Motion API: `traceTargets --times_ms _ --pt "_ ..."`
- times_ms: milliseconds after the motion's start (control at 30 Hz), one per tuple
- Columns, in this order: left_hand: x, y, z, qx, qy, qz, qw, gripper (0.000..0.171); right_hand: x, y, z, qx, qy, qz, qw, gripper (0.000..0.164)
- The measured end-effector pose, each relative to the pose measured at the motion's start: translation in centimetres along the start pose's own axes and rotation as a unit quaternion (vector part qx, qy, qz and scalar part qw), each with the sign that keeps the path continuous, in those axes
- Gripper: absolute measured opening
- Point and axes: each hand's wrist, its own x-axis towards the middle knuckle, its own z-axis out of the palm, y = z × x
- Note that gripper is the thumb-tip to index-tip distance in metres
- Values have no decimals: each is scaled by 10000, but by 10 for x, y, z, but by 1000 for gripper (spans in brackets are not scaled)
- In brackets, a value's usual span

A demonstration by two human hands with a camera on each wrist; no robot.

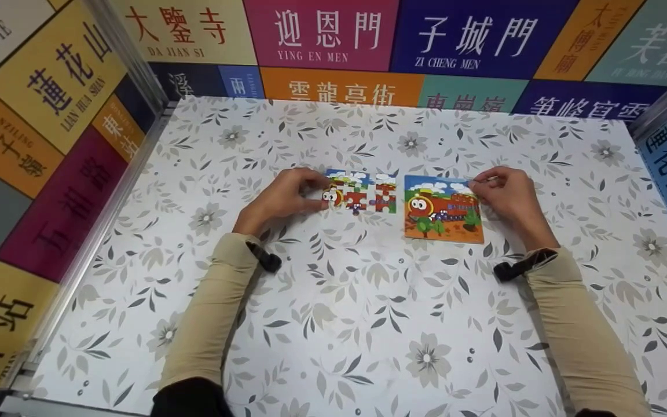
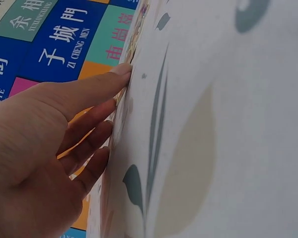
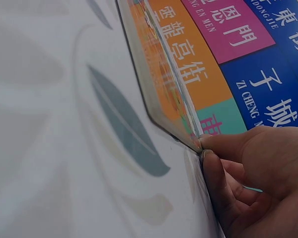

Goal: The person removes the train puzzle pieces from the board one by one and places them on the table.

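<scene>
Sleeves (image 1: 206, 318) foremost, the left hand (image 1: 280, 197), thumb and fingers apart, apparently aligns puzzle pieces (image 1: 355, 200) left of the picture board (image 1: 443, 200), whose far-right corner the right hand (image 1: 507, 194) pinches; closing gaps seems required next.

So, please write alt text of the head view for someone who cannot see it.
A person's left hand touches a cluster of flat, multicoloured jigsaw pieces; the right hand pinches the upper right corner of a square, colourful train picture. Pieces and picture lie on a white, flower-patterned table, before multicoloured panels with Chinese lettering.
</scene>
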Motion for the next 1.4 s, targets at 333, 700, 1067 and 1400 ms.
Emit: traceTargets --times_ms 333,700,1067,1400 --pt "3 8 3 -211 318 87 9992 39 1 0 0 -3 -57 110 9999 43" --pt "13 28 14 228 170 412 9987 33 2 -2 1 68 -159 204 9996 44" --pt "27 58 37 422 59 1086 9932 27 3 0 0 -49 -78 -7 10000 44" --pt "48 92 74 461 -526 1577 9850 27 1 0 0 86 -168 190 9996 45"
